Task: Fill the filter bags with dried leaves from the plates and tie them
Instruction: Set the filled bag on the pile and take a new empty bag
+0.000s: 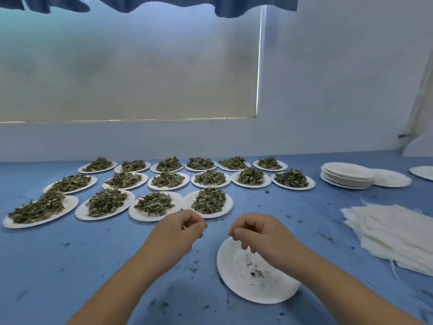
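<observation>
Several white plates heaped with dried green leaves (pixel 208 200) stand in three rows across the far half of the blue table (pixel 70 254). A stack of white filter bags (pixel 389 233) lies at the right. My left hand (pixel 180 228) and my right hand (pixel 255 233) hover side by side above the table, each with curled fingers and fingertips pinched against the thumb. I see nothing held between them. Under my right hand sits a white plate (pixel 234 266) that holds only a few leaf crumbs.
A stack of empty white plates (pixel 346 177) stands at the back right, with more single plates (pixel 421 172) beside it. Leaf crumbs are scattered over the blue table. A white wall with a frosted window rises behind the rows.
</observation>
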`<state>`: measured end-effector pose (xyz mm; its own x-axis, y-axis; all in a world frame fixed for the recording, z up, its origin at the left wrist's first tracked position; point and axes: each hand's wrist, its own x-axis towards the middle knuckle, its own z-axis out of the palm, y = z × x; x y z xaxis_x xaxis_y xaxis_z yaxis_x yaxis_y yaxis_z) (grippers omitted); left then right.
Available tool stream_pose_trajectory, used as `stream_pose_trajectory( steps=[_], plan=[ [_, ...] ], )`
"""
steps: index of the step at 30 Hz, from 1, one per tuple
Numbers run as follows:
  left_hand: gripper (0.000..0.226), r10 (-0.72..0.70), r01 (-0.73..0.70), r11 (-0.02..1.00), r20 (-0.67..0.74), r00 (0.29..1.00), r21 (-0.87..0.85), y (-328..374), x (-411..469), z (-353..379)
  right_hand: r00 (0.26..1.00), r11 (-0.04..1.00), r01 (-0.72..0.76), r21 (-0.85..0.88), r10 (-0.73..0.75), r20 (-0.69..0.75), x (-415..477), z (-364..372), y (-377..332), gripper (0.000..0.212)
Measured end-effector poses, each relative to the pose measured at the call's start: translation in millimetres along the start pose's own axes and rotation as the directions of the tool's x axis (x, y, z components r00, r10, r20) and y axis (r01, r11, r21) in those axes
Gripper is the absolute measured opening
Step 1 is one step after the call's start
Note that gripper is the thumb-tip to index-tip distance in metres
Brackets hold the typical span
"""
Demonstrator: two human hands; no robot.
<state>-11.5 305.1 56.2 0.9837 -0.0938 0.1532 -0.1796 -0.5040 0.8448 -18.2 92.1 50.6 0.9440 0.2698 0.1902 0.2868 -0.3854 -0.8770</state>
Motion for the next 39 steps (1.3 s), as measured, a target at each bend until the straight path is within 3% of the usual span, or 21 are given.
stream_pose_trajectory(
  steps=[3, 6, 9, 12, 18, 25, 30, 33, 35, 39],
  plan=[
    [0.014, 0.032, -0.037, 0.993, 0.04, 0.999, 0.114, 5.2, 0.2, 29.4, 0.986, 0.949, 0.015, -0.314, -0.065, -0.151, -10.2, -31.7, 25.0, 0.018],
    [0.011, 0.102, -0.108, 0.95, 0.037, 0.994, 0.294, -0.8, -6.5, 46.9, 0.964, 0.872, -0.051, -0.487, -0.085, -0.253, -20.2, -49.9, 50.9, 0.022],
    [0.009, 0.134, -0.141, 0.885, 0.048, 0.99, 0.444, -6.8, -16.9, 53.9, 0.926, 0.852, -0.194, -0.486, -0.004, -0.378, -26.8, -63.7, 73.7, 0.026],
    [0.006, 0.117, -0.133, 0.819, 0.064, 0.991, 0.559, -9.8, -21.1, 58.9, 0.917, 0.827, -0.286, -0.484, 0.09, -0.389, -26.9, -68.9, 79.9, 0.037],
    [0.008, 0.044, -0.065, 0.884, 0.055, 0.998, 0.464, -10.7, -16.4, 64.5, 0.934, 0.814, -0.295, -0.5, 0.137, -0.329, -28.8, -58.6, 77.3, 0.025],
    [0.012, -0.005, 0.004, 0.981, 0.002, 1.0, 0.196, 6.5, 0.6, 71.7, 0.877, 0.936, -0.341, -0.083, 0.285, -0.387, -25.9, -77.2, 71.9, 0.007],
    [0.013, -0.004, 0.004, 1.0, -0.007, 1.0, 0.012, 32.4, 35.3, 98.4, 0.787, 0.885, -0.354, 0.303, 0.457, -0.414, -22.9, -110.2, 71.9, 0.013],
    [0.014, -0.039, 0.035, 0.995, -0.05, 0.998, -0.094, 46.2, 61.4, 122.7, 0.727, 0.843, -0.339, 0.418, 0.517, -0.452, -22.0, -145.7, 71.8, 0.012],
    [0.016, -0.046, 0.041, 0.996, -0.058, 0.997, -0.081, 47.7, 72.4, 139.1, 0.673, 0.805, -0.321, 0.5, 0.565, -0.477, -19.4, -172.7, 70.9, 0.007],
    [0.014, 0.02, -0.012, 0.983, -0.04, 0.999, 0.181, 31.6, 79.6, 159.5, 0.582, 0.765, -0.225, 0.604, 0.602, -0.546, -8.8, -225.3, 78.7, 0.009]
  ],
)
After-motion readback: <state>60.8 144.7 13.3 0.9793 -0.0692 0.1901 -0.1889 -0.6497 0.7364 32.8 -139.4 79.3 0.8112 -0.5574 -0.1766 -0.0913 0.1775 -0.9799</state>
